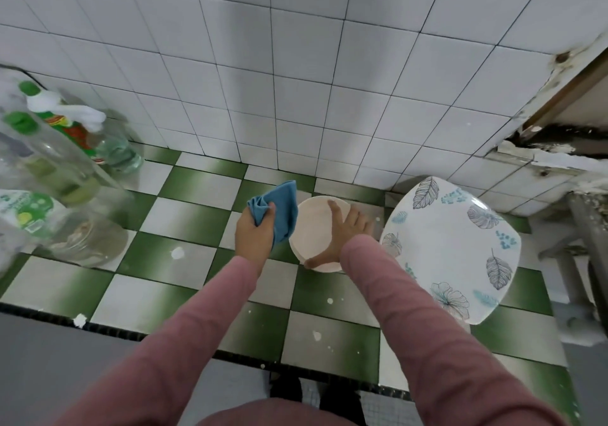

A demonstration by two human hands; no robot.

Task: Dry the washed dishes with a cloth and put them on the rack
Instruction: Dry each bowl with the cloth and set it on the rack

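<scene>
A small round white plate [311, 228] lies on the green-and-white checked counter [184, 202] near the wall. My right hand [342, 231] rests flat on it, fingers spread and straight. Just left of the plate, my left hand [255, 233] grips a bunched blue cloth [279, 210], which hangs against the plate's left edge. To the right, a large square white plate with blue and grey leaf prints [457, 248] leans tilted, apart from my right hand. No rack can be made out.
Several clear bottles with green caps and labels [56, 149] crowd the counter's left end. A white tiled wall [296, 80] rises behind. Grey metal pipes [579, 261] and a damaged wall opening [559, 136] stand at the right. White specks dot the counter's front edge.
</scene>
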